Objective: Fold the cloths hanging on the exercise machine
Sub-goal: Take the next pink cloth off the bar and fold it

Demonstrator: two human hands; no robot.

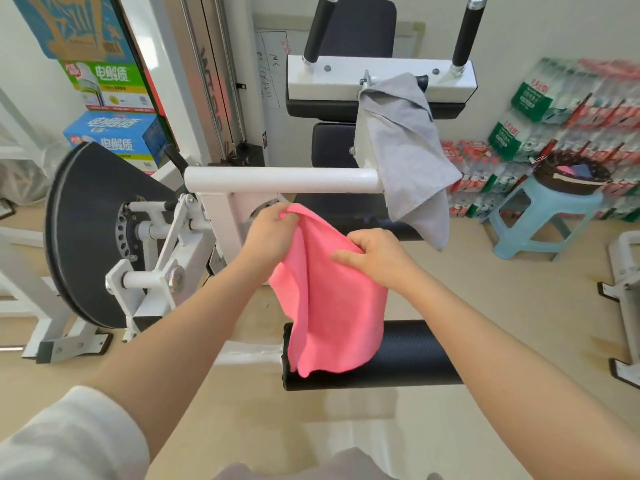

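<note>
You hold the pink cloth [329,296] in mid-air in front of the exercise machine [242,181]. Your left hand [268,233] has its fingers pinched shut on the top corner, and your right hand [375,256] grips the upper edge just beside it at about 4 o'clock, fingers closed over the fabric. From both hands the cloth hangs straight toward 6 o'clock, its long axis running down, its lower hem draped across the black foam roller [398,355]. It looks like soft, matte microfibre, limp and creased into loose vertical folds. To open it flat, your right hand likely needs to slide away along the top edge toward 3 o'clock. The grey cloth [405,150] is still draped on the white frame at 1 o'clock from your hands, well apart, the same soft kind, hanging in a point.
</note>
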